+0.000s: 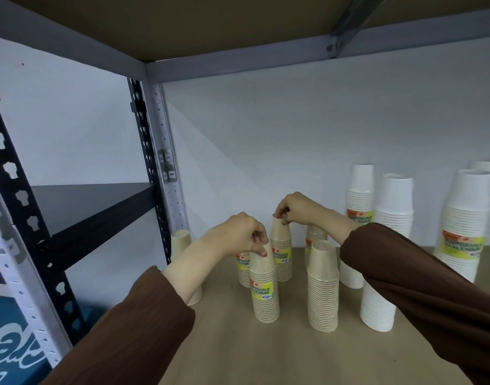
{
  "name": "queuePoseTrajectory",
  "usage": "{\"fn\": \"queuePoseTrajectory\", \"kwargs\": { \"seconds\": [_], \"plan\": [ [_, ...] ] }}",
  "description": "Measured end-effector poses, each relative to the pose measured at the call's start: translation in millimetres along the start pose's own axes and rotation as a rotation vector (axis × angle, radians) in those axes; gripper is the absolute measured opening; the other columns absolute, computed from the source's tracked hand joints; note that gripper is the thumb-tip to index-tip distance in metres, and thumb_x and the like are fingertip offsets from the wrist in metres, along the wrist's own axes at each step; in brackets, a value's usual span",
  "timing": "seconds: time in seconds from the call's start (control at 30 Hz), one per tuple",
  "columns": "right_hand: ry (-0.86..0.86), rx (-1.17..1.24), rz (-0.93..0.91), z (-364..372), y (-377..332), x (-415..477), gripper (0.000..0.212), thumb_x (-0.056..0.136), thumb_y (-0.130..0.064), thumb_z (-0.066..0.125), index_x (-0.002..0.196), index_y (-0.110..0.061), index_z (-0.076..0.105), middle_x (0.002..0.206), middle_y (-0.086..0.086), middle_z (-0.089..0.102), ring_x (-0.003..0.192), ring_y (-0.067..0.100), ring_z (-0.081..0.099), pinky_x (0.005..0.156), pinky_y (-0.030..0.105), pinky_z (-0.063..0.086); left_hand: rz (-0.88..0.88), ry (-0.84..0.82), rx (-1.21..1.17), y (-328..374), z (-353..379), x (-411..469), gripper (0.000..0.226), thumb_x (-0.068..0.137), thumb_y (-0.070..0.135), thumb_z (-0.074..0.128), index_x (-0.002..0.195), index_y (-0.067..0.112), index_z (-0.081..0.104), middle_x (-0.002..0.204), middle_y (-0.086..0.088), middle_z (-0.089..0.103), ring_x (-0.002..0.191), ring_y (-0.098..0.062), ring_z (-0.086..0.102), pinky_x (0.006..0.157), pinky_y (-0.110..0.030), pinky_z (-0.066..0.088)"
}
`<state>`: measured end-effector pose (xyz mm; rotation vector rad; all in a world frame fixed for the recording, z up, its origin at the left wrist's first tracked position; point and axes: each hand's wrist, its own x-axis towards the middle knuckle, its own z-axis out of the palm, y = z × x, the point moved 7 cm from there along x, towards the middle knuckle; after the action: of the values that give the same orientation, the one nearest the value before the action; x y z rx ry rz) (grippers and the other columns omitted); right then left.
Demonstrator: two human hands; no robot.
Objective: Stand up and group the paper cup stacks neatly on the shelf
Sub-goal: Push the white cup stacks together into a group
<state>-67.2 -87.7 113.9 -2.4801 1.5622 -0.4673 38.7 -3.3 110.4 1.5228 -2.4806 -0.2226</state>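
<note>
Several beige paper cup stacks stand upright on the brown shelf board (238,354). My left hand (242,234) pinches the top of the front beige stack (264,295), which carries a yellow label. My right hand (291,208) pinches the top of the beige stack behind it (282,254). Another beige stack (323,287) stands free to the right, one more (314,240) behind it, and one (181,245) at the far left is partly hidden by my left arm. A further labelled stack (243,269) is half hidden under my left hand.
Taller white cup stacks (394,209) (359,195) (466,218) stand along the right, close to my right sleeve. A white back wall and a grey perforated post (168,168) bound the shelf. The shelf above hangs low overhead. A black rack (93,215) adjoins on the left.
</note>
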Motion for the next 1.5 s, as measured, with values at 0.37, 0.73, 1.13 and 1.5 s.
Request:
{"fn": "queuePoseTrajectory", "kwargs": {
  "seconds": [0.37, 0.73, 1.13, 1.5],
  "plan": [
    [0.055, -0.027, -0.017, -20, -10, -25, 0.029, 0.084, -0.01, 0.062, 0.112, -0.001, 0.066, 0.116, 0.015, 0.066, 0.108, 0.025, 0.059, 0.08, 0.023, 0.04, -0.059, 0.15, -0.019, -32, -38, -42, 0.023, 0.086, 0.015, 0.062, 0.106, 0.008, 0.068, 0.11, -0.007, 0.07, 0.087, -0.007, 0.056, 0.064, 0.003, 0.037],
    [0.115, -0.004, -0.03, -40, -24, -78, 0.028, 0.087, -0.01, 0.059, 0.113, -0.001, 0.065, 0.117, 0.014, 0.067, 0.11, 0.024, 0.06, 0.087, 0.022, 0.042, -0.175, 0.145, -0.019, -41, -1, -72, 0.022, 0.087, 0.015, 0.059, 0.105, 0.01, 0.069, 0.102, -0.002, 0.07, 0.091, -0.01, 0.06, 0.07, 0.001, 0.033],
    [0.089, -0.07, 0.01, -45, -20, -116, 0.028, 0.086, -0.013, 0.061, 0.112, -0.002, 0.066, 0.117, 0.013, 0.068, 0.109, 0.023, 0.061, 0.089, 0.024, 0.044, -0.348, 0.134, -0.006, -70, 91, -74, 0.027, 0.088, 0.013, 0.049, 0.11, 0.004, 0.062, 0.117, -0.017, 0.064, 0.109, -0.032, 0.06, 0.091, -0.036, 0.048],
    [-0.004, -0.124, 0.07, -32, -11, -131, 0.045, 0.082, -0.021, 0.067, 0.124, -0.009, 0.058, 0.127, 0.008, 0.06, 0.113, 0.022, 0.056, 0.085, 0.023, 0.041, -0.438, 0.139, 0.011, -81, 147, -79, 0.039, 0.093, 0.019, 0.042, 0.128, 0.004, 0.046, 0.131, -0.013, 0.049, 0.122, -0.029, 0.048, 0.098, -0.039, 0.043]
  ]
}}
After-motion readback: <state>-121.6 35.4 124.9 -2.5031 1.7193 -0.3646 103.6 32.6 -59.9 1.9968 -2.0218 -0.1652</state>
